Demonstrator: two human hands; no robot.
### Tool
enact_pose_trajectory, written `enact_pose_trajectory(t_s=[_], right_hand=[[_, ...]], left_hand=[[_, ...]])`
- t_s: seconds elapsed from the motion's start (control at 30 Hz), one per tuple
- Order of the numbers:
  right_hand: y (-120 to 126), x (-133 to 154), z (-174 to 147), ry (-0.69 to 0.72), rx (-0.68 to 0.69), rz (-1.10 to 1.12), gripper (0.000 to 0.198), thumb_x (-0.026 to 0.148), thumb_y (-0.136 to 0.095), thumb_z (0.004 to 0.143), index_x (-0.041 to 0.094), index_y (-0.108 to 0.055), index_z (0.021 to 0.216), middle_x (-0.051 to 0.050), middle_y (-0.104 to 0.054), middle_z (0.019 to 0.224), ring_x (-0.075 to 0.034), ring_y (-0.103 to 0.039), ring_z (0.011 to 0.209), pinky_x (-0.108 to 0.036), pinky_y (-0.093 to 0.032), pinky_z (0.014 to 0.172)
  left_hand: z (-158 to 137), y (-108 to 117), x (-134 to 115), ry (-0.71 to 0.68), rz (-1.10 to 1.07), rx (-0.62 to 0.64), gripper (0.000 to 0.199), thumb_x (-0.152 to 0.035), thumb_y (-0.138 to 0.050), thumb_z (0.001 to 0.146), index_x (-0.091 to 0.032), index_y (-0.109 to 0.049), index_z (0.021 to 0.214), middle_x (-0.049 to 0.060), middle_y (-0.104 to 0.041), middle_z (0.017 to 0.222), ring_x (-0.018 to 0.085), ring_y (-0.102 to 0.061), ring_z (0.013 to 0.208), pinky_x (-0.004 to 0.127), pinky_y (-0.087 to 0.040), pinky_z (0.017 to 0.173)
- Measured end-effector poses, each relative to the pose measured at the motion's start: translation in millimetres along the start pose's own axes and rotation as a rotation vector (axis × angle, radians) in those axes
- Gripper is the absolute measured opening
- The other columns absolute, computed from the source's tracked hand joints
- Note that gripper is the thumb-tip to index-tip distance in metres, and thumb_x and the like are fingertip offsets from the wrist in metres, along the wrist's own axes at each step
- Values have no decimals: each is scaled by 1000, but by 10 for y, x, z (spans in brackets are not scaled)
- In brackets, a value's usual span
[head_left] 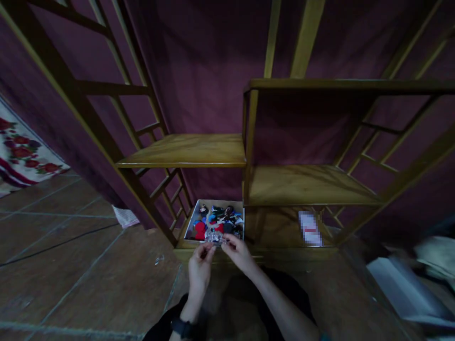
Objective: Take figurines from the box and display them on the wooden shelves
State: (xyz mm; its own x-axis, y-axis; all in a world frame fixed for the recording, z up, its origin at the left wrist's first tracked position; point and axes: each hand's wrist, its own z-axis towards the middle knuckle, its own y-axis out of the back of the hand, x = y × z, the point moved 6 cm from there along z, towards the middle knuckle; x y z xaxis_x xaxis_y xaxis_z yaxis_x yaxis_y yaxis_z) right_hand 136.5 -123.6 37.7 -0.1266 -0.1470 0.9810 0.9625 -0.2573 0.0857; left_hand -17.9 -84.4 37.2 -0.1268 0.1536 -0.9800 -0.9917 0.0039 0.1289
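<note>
Between my two hands I hold a small, shiny, clear-looking piece, too blurred to name. My left hand pinches its left side with bent fingers. My right hand grips the right side with thumb and fingertips. Right behind them a shallow white box stands on the lowest shelf. Inside it lies a jumble of small items: a red piece, a dark brown rounded one, and several blue, black and shiny ones. My fingers partly cover the box's front edge.
A wooden shelf unit with stepped boards and lattice sides fills the view ahead. On its lowest board, to the right, lies a blurred white packet. A dark cable crosses the tiled floor at left. An opened pale carton sits at right.
</note>
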Motion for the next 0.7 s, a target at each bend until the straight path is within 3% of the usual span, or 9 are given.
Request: enact_pose_trajectory(t_s=[0.2, 0.37, 0.5, 0.7], right_hand=[[72, 23, -469, -49, -59, 96, 34, 44, -53, 80, 23, -65, 104, -3, -69, 86, -18, -63, 73, -32, -52, 71], [225, 190, -673, -118, -112, 228, 41, 54, -55, 76, 21, -67, 97, -5, -69, 90, -18, -63, 70, -33, -54, 67], [371, 396, -770, -131, -129, 256, 42, 54, -56, 75, 19, -66, 98, -7, -69, 93, -19, -64, 74, -34, -54, 71], [542, 616, -939, -123, -182, 281, 43, 48, -61, 73, 19, -65, 104, -7, -66, 108, -22, -62, 91, -37, -52, 79]], left_hand=[[-481, 3, -302, -127, 276, 75, 21, -35, -64, 71, -20, -66, 85, 6, -68, 83, 22, -63, 74, 33, -48, 70], [-816, -147, -837, -335, 654, 116, 20, -29, -50, 83, -20, -64, 95, 8, -65, 92, 22, -62, 80, 32, -46, 69], [-1017, -282, -1237, -544, 892, 143, 21, -23, -43, 87, -19, -60, 99, 8, -63, 85, 20, -59, 77, 30, -43, 66], [-1198, -386, -1633, -791, 1069, 243, 14, -13, -42, 86, -14, -55, 89, 8, -58, 81, 19, -55, 76, 31, -42, 68]])
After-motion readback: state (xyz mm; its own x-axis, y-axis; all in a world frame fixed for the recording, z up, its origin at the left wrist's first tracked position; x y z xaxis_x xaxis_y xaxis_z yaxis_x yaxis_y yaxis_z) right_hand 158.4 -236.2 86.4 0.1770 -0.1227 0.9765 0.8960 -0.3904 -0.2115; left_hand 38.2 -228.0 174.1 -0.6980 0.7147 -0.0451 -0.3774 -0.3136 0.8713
